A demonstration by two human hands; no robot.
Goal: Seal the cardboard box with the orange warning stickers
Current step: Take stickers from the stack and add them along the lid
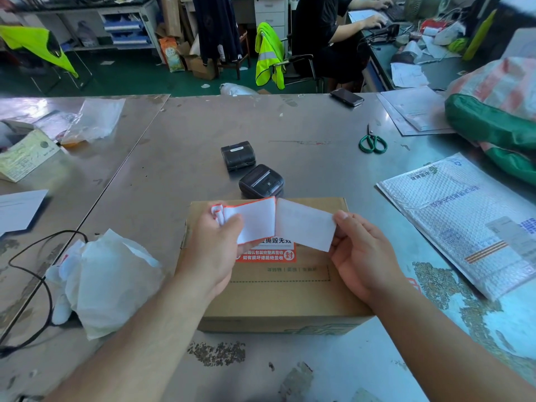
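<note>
Both hands are raised over the cardboard box [278, 297], which lies flat on the table [304, 126] directly beneath them, its near edge under the wrists. Between the hands stretches a strip of stickers [258, 221], white backing side up with orange showing along its upper edge. The left hand [214, 242] grips the strip's bunched, curled end, fingers wrapped round it and thumb pressed on the white face. The right hand [362, 256] pinches the far corner of the strip's right-hand panel between thumb and fingers. A crease divides the two panels midway between the hands. Under the strip, just below the left hand's fingertips, an orange sticker [269, 253] with white lettering is stuck on the box top; its upper part is hidden by the strip. Beyond the hands, just past the box's far edge, sit two small black printers [261, 181], one behind the other. Further out from the right hand lie green-handled scissors [372, 142], and to that hand's outer side a white bubble mailer [464, 219]. Beside the left forearm rests a crumpled white plastic bag [110, 282], with a black cable [29, 256] looping further out.
</note>
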